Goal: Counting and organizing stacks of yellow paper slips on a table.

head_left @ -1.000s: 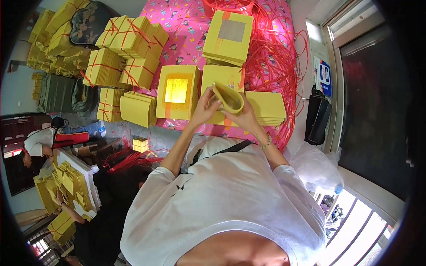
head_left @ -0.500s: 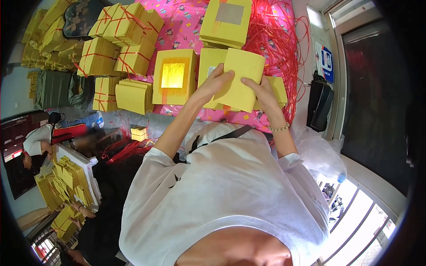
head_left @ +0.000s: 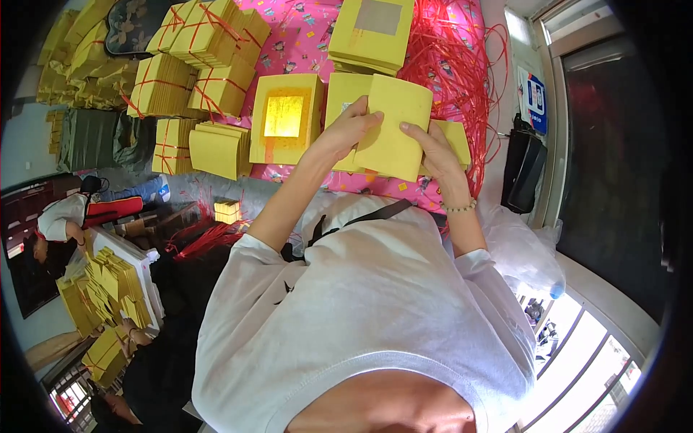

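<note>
Between my two hands is a sheaf of plain yellow paper (head_left: 396,119), slightly bent and tilted. My left hand (head_left: 353,131) is closed on its left edge, thumb on the front face. At the right edge, my right hand (head_left: 437,149) grips it with the thumb in front and the fingers behind. Under the sheaf lies a yellow paper stack (head_left: 343,92), partly hidden. To its left sits a yellow stack with a shiny gold square (head_left: 284,115) on top. Farther back is a yellow stack with a grey square (head_left: 375,18). More yellow paper (head_left: 455,141) shows behind my right hand.
Pink patterned cloth (head_left: 299,40) covers the table. Loose red straps (head_left: 455,61) heap at the right. Bundles tied with red straps (head_left: 162,86) and a loose yellow stack (head_left: 219,149) stand left. At lower left, other people work around a white table (head_left: 148,270) with yellow paper.
The sheaf stays in both hands and has turned slightly more upright. My right hand has shifted a little to the right. At the far left, a co-worker's yellow bundle has moved slightly.
</note>
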A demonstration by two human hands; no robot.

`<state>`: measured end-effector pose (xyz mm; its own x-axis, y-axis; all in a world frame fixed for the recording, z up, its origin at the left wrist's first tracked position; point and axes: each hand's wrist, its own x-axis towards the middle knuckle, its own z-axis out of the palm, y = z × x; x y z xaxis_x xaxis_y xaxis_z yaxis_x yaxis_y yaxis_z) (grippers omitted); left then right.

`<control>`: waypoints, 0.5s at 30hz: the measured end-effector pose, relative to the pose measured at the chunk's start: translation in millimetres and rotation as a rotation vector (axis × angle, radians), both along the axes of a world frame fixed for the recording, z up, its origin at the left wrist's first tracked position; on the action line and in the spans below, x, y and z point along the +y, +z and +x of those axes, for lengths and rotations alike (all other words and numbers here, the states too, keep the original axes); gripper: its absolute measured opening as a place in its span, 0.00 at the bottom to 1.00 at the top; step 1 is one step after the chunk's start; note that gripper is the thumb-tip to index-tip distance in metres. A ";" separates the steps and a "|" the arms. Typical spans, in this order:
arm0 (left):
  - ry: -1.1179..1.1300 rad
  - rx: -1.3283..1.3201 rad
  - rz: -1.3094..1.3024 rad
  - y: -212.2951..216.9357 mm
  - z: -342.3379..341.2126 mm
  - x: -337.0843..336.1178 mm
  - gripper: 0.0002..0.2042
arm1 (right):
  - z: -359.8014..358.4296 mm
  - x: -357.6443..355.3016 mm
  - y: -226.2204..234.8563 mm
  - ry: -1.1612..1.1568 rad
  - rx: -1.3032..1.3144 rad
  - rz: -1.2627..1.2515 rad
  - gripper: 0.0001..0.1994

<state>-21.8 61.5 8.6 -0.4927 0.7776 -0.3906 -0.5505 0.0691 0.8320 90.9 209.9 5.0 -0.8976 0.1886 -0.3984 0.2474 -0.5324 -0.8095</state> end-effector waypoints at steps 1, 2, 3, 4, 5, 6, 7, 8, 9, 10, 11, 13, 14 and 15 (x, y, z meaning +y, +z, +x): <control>0.028 0.024 -0.010 1.5 1.3 0.9 0.16 | 0.1 -0.9 -1.5 0.003 -0.003 -0.001 0.24; 0.056 0.048 -0.019 3.7 2.7 2.0 0.16 | -0.2 -1.6 -3.3 -0.033 0.020 0.039 0.23; 0.060 0.045 -0.020 5.1 3.8 3.1 0.16 | -0.2 -2.0 -5.4 -0.069 0.044 0.079 0.22; 0.070 0.044 -0.039 6.2 4.7 4.3 0.16 | 0.3 -2.2 -8.5 -0.066 0.041 0.079 0.22; 0.080 0.044 -0.057 6.2 5.2 5.6 0.17 | 0.6 -1.9 -12.2 -0.065 0.051 0.115 0.21; 0.082 0.042 -0.057 5.3 5.7 6.9 0.17 | 1.1 -1.7 -14.5 -0.065 0.061 0.152 0.20; 0.095 0.036 -0.057 4.2 6.1 8.1 0.17 | 1.6 -1.4 -15.2 -0.063 0.059 0.151 0.20; 0.107 0.032 -0.057 3.7 6.0 9.6 0.16 | 1.6 -0.9 -15.5 -0.060 0.053 0.136 0.19; 0.108 0.031 -0.057 3.0 6.5 10.8 0.16 | 1.4 -0.2 -15.6 -0.057 0.047 0.121 0.19; 0.119 0.041 -0.052 2.4 7.4 11.7 0.16 | 1.4 1.0 -15.2 -0.056 0.047 0.122 0.19; 0.130 0.050 -0.048 3.0 8.8 12.3 0.16 | 2.2 1.9 -15.1 -0.046 0.066 0.113 0.18; 0.156 0.036 -0.044 6.5 11.9 14.1 0.16 | 2.3 2.4 -13.0 -0.037 0.086 0.105 0.18; 0.181 0.024 -0.037 9.0 13.6 15.0 0.16 | 1.7 2.1 -10.1 -0.047 0.087 0.113 0.18; 0.181 0.027 -0.035 6.2 15.7 15.7 0.16 | 1.6 1.6 -7.8 -0.058 0.089 0.122 0.17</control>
<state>-6.1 77.2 14.8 -0.6342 0.6614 -0.4004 -0.5339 0.0000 0.8456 92.5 211.5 -2.8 -0.9144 0.2834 -0.2891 0.1439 -0.4399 -0.8865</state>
